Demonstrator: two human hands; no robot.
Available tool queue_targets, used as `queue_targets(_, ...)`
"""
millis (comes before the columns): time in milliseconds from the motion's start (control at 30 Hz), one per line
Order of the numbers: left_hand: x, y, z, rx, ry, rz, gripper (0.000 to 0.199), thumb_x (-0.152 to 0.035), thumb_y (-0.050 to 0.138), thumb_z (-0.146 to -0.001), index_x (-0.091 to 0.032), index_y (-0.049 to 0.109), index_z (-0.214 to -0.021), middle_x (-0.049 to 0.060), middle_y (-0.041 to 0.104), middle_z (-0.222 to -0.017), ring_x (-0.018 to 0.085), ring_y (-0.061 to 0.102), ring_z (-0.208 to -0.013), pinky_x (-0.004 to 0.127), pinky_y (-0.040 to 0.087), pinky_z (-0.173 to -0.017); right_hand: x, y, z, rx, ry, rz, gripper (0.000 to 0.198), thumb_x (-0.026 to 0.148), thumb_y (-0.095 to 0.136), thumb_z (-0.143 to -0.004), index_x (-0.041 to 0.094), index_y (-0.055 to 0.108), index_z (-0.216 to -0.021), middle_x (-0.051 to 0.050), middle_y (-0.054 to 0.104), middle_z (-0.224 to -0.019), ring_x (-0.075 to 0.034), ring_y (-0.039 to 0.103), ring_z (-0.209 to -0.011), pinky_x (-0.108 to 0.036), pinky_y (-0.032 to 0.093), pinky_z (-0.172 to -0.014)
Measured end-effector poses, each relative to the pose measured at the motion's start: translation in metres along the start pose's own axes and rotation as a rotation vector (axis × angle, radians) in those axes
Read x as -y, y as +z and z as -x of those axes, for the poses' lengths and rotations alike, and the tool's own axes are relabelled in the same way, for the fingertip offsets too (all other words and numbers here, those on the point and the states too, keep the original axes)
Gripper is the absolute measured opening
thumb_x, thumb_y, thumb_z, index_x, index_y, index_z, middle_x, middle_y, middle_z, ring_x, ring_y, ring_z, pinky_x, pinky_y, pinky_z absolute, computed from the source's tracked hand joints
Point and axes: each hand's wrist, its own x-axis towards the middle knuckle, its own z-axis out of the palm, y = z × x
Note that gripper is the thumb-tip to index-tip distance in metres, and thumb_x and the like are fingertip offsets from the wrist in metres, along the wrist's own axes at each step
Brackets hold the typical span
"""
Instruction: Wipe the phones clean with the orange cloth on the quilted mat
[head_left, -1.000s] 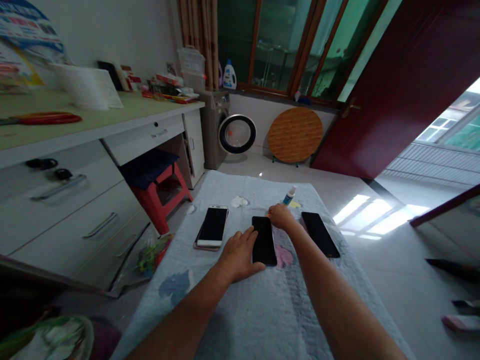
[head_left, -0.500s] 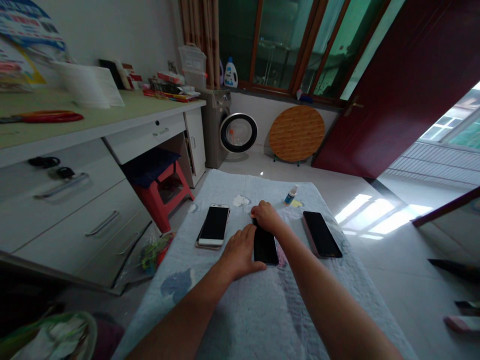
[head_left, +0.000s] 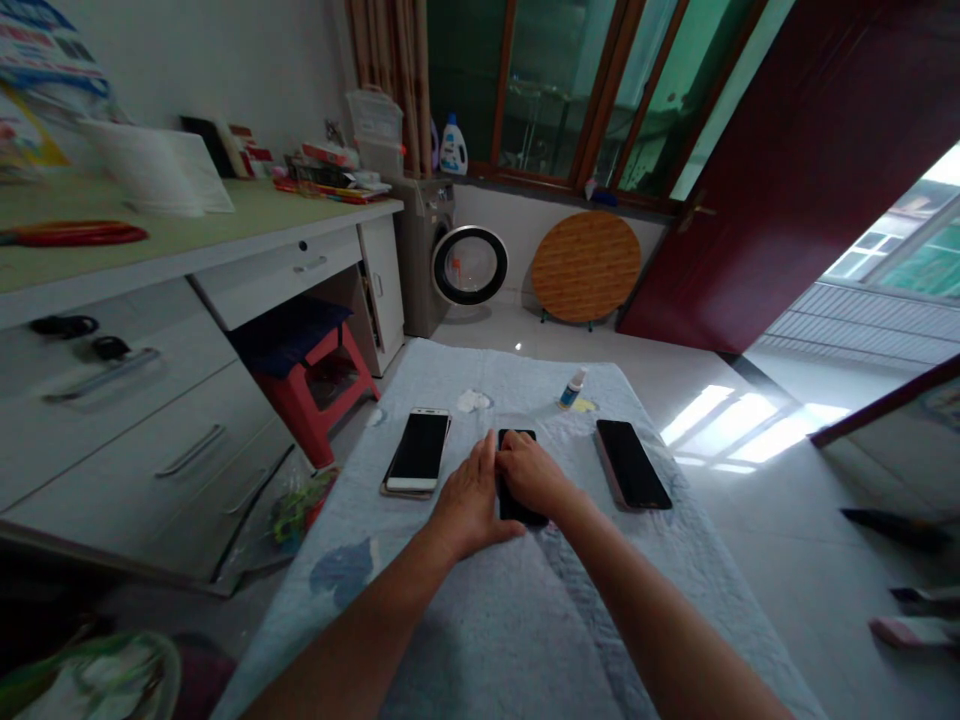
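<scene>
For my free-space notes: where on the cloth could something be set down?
Bare cloth lies between the right hand and the rightmost phone, short of the bottle, and nearer the wearer between the forearms. Crowded: the middle phone, right hand over it, left hand at its side.

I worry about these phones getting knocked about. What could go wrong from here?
The middle phone could slide on the creased cloth if the right hand over it presses sideways, though the left hand lies along its left edge. The white-framed phone sits askew on another flat item, so a bump from the left hand might shift it. The small bottle stands upright beyond the hands; a stray knock could tip it.
</scene>
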Motion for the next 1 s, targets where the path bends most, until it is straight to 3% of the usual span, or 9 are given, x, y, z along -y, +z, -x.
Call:
queue_targets(233, 0.001, 0.002, -0.001, -0.003, -0.012, -0.010, 0.138, -0.039, 0.085, -0.052, -0.017, -0.012, -0.148, 0.023, 0.022, -0.153, 0.035, 0.025, -0.142, 0.048, 0.031, -0.112, 0.007, -0.004, 0.013, 0.057, -0.028, -0.034, 0.024, 0.019, 0.048, -0.092, 0.018, 0.071, -0.098, -0.009, 0.055, -0.095, -0.018, 0.047, -0.086, -0.029, 0.037, -0.077)
queue_targets(600, 0.001, 0.001, -0.001, 0.002, 0.025, -0.046, 0.135, -0.039, 0.082, -0.056, -0.021, -0.017, -0.146, 0.021, 0.010, -0.157, 0.035, 0.016, -0.144, 0.052, 0.028, -0.113, -0.020, -0.003, -0.043, 0.021, 0.166, -0.014, 0.032, 0.025, 0.039, -0.097, 0.015, 0.069, -0.103, -0.012, 0.059, -0.103, -0.019, 0.054, -0.095, -0.029, 0.039, -0.087)
queue_targets(833, 0.000, 0.002, -0.001, 0.008, -0.015, -0.055, 0.135, -0.042, 0.082, -0.056, -0.018, -0.016, -0.146, 0.022, 0.014, -0.156, 0.035, 0.018, -0.144, 0.050, 0.028, -0.112, -0.003, 0.000, -0.018, 0.050, 0.114, -0.018, 0.030, 0.021, 0.040, -0.095, 0.013, 0.068, -0.101, -0.012, 0.059, -0.099, -0.019, 0.053, -0.094, -0.029, 0.039, -0.085)
queue_targets(1000, 0.001, 0.001, -0.001, -0.009, -0.004, -0.045, 0.133, -0.042, 0.080, -0.057, -0.020, -0.015, -0.148, 0.019, 0.028, -0.152, 0.036, 0.041, -0.132, 0.047, 0.038, -0.103, 0.006, 0.002, 0.011, 0.072, 0.025, -0.064, 0.023, 0.018, 0.048, -0.091, 0.015, 0.071, -0.092, -0.009, 0.057, -0.095, -0.018, 0.051, -0.088, -0.028, 0.039, -0.080)
